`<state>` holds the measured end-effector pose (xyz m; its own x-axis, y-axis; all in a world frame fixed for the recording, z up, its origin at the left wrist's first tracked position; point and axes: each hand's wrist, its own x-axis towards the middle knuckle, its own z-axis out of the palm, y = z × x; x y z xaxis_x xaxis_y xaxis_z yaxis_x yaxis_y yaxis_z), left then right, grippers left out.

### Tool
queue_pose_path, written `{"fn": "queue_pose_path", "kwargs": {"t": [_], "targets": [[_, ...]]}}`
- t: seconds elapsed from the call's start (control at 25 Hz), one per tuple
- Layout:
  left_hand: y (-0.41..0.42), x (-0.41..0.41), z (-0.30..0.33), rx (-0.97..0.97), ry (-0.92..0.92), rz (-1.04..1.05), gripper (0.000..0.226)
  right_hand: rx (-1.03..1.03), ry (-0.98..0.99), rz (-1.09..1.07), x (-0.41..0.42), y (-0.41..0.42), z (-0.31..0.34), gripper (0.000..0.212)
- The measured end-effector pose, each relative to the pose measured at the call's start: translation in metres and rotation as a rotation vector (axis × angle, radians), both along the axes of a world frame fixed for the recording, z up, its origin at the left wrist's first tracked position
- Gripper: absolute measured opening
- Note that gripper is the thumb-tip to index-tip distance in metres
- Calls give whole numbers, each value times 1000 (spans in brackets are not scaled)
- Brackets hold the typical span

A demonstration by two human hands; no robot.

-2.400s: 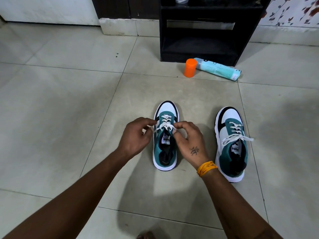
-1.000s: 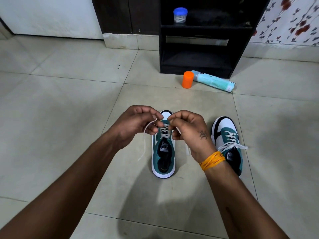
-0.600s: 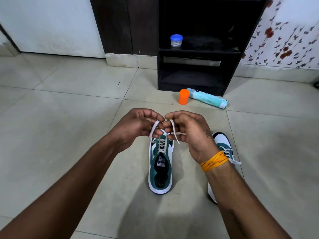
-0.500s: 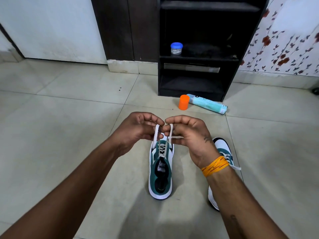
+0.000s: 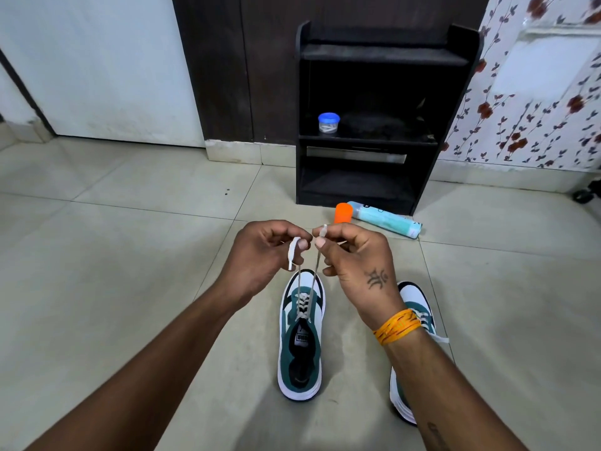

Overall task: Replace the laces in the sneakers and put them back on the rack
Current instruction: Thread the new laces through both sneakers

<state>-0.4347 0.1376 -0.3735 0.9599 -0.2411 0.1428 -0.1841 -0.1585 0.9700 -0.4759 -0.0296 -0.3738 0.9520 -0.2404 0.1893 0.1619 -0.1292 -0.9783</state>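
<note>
A small clear jar with a blue lid [image 5: 328, 122] sits on a shelf, far to its left side. On the tile floor [image 5: 113, 255] an orange cap [image 5: 342, 213] stands up. Right beside it a light blue tube [image 5: 385, 219] lies on its side. Behind is a dark brown wood panel [image 5: 234, 66]. To the left is a white door [image 5: 97, 66]. On the right the wall has flower wallpaper [image 5: 527, 125] with red blooms and dark leaves. A small black wheel [image 5: 583, 194] shows at the far right edge.
</note>
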Motion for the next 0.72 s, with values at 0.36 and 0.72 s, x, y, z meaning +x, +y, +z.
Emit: {"fn": "queue_pose_path", "kwargs": {"t": [0.36,0.72], "targets": [[-7,4,8,33,-108,4,3,-17,-61,-15,5,-3,11,8],[-14,5,20,-24,-155,61,5,-20,-110,-17,10,-3,19,5]]}}
